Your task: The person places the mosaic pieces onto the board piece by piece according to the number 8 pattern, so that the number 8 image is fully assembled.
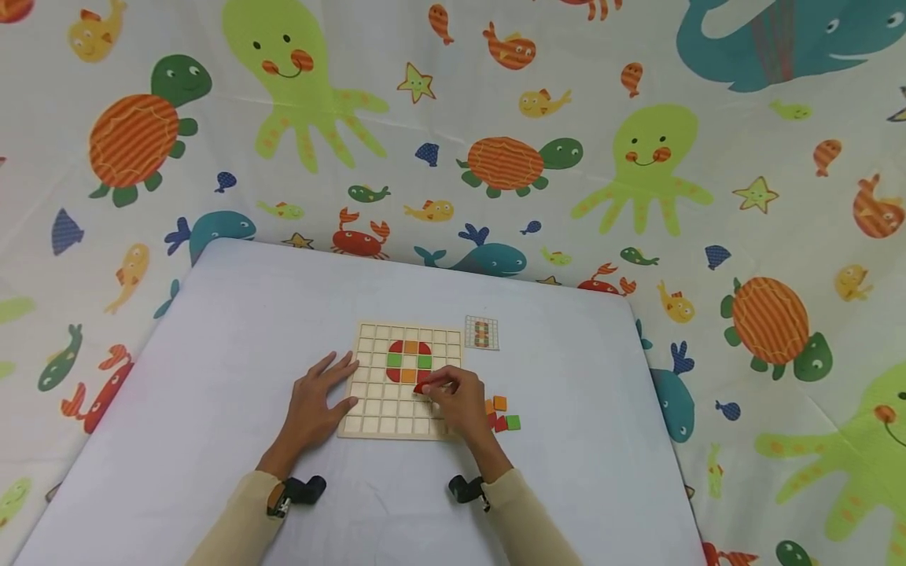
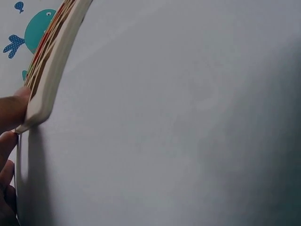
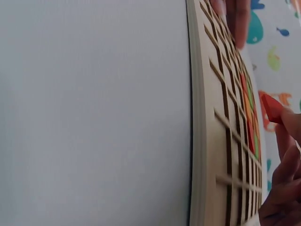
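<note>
A wooden grid board (image 1: 382,409) lies on the table, with red, orange and green tiles forming a ring in its upper middle cells. My right hand (image 1: 460,397) pinches a red piece (image 3: 272,108) between thumb and fingers, just above the board below the ring. In the right wrist view this piece shows a curved edge and stands apart from the board. My left hand (image 1: 314,405) rests at the board's left side with fingers spread. Its thumb (image 2: 16,106) touches the board's edge in the left wrist view.
A small pattern card (image 1: 482,333) with a printed coloured grid lies beyond the board's upper right corner. Several loose tiles (image 1: 513,423) in red, orange and green lie right of the board, partly behind my right hand. A sea-animal curtain (image 1: 439,118) hangs behind the white table (image 1: 566,354).
</note>
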### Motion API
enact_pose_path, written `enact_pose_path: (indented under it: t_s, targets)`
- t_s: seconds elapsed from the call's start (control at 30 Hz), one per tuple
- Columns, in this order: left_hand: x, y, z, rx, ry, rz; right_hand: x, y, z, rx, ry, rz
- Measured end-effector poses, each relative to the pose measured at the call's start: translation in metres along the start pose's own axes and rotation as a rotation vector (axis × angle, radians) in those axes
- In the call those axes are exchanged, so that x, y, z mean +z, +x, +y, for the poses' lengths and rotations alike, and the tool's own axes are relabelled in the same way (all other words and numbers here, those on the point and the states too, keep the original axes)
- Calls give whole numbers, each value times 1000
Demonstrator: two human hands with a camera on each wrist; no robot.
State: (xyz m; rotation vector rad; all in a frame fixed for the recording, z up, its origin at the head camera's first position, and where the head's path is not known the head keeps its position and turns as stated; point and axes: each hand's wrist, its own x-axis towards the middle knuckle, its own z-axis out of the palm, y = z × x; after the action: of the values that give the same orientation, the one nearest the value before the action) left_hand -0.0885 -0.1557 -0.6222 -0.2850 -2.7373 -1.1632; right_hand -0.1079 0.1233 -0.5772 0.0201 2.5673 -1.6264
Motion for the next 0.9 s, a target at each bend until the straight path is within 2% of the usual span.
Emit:
enact_pose_path:
  t_s: [0.17,0.27,0.43,0.7,0.9]
  targets:
    - [1,1,-1,-12,1,-17,22,1,-8,2,-27,-16]
    - [0,0,-1,-17,1,-21,34,3,-11,13,-82,-13]
    - [-2,0,2,-21,1,-23,48,8,-13,-21,-203,6]
    - [-2,1,1,-18,13,-26,55,9,-16,-48,-331,14]
    - [-1,0,0,-10,9,-17,47,7,-15,-61,-296,-9]
